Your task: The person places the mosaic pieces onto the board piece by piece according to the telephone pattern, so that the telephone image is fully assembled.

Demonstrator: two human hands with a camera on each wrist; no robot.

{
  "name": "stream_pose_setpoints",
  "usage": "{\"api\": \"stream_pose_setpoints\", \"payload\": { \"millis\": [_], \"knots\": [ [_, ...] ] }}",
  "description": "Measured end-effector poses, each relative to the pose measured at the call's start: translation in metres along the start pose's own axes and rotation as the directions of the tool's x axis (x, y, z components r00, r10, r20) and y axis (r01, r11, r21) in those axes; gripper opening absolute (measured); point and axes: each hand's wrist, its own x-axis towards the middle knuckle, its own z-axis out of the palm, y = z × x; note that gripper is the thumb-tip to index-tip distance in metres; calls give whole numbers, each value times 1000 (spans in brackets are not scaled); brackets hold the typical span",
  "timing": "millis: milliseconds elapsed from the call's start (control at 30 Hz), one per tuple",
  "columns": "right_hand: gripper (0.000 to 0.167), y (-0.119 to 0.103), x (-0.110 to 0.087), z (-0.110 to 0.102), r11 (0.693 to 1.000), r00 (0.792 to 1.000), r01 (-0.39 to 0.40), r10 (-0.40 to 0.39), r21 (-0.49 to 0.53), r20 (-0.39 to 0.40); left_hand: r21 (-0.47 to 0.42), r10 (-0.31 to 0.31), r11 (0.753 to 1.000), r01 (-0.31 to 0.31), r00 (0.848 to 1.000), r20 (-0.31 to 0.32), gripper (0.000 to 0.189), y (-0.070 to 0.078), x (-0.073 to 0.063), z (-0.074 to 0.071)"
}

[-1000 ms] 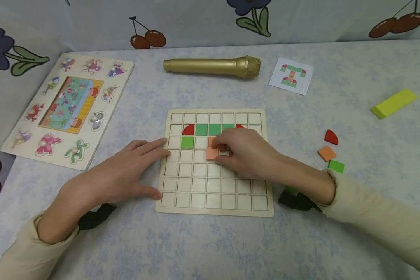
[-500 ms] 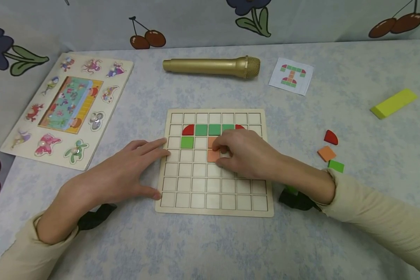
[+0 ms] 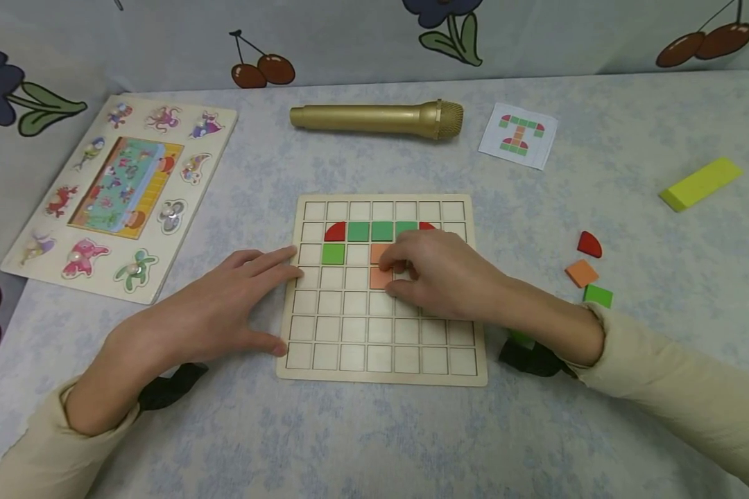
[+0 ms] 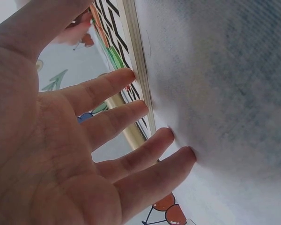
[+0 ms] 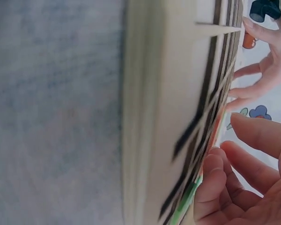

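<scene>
Along the near side of the grid board (image 3: 352,330) a hand could pass. The left hand (image 3: 225,305) blocks its left edge, the right forearm (image 3: 537,315) its right; beyond lies a microphone (image 3: 374,119).

The right grip (image 3: 440,274) covers several cells of the gridded board (image 3: 381,378) beneath it; whether they hold pieces cannot be told. Its fingertips hide the right side of the upper orange square (image 3: 377,254) and the lower orange square (image 3: 380,278). Just beyond it, a red quarter-round (image 3: 426,225) shows only as a sliver. To its right, the sleeve (image 3: 661,378) overlaps a green square (image 3: 597,294), and the dark strap (image 3: 530,359) hides most of another green piece (image 3: 521,339). The left grip's (image 3: 218,308) thumb leaves the left wrist view's top edge. Below the right grip's wrist view fingers, a green strip blurs.
</scene>
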Motion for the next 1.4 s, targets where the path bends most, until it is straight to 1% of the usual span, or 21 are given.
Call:
{"api": "stream_pose_setpoints", "payload": {
  "millis": [200, 333, 467, 567, 633, 700, 833, 933, 1033, 1167, 1300, 1400],
  "knots": [
    [14, -1, -9, -11, 1000, 1000, 9, -9, 17, -20, -3, 1, 1000, -1, 1000, 0, 93, 0, 0, 0],
    [16, 2, -22, -20, 999, 999, -26, 27, 39, -27, -3, 3, 1000, -3, 1000, 2, 92, 0, 0, 0],
    [16, 14, -39, -28, 996, 996, -47, 52, 77, -70, -8, 6, 1000, -6, 1000, 4, 92, 0, 0, 0],
    [17, 26, -53, -33, 995, 992, -66, 74, 78, -104, -9, 8, 1000, -8, 1000, 4, 92, 0, 1, 0],
    [17, 35, -61, -36, 993, 987, -93, 102, 76, -125, -8, 8, 1000, -8, 1000, 3, 92, -1, 1, 0],
    [17, 42, -71, -39, 990, 979, -127, 136, 66, -150, -7, 11, 1000, -11, 1000, 1, 92, -1, 0, 0],
    [18, 55, -88, -43, 980, 962, -182, 195, 82, -192, -8, 20, 1000, -20, 1000, -3, 91, -1, 0, 0],
    [20, 64, -100, -45, 969, 950, -224, 241, 107, -197, -11, 20, 1000, -20, 1000, -3, 91, -1, -1, -1],
    [23, 71, -110, -48, 957, 934, -273, 288, 100, -210, -16, 16, 1000, -16, 1000, -2, 91, -1, -1, -1],
    [23, 79, -121, -52, 938, 909, -342, 345, 55, -235, -19, 15, 1000, -15, 1000, 3, 91, -1, 0, -1],
    [24, 89, -129, -55, 926, 895, -377, 357, -27, -267, -12, 10, 1000, -10, 1000, 4, 92, 0, 0, -1],
    [28, 97, -134, -57, 913, 884, -401, 366, -70, -291, -17, 11, 1000, -10, 1000, 3, 91, -1, 0, -1]
  ]
}}
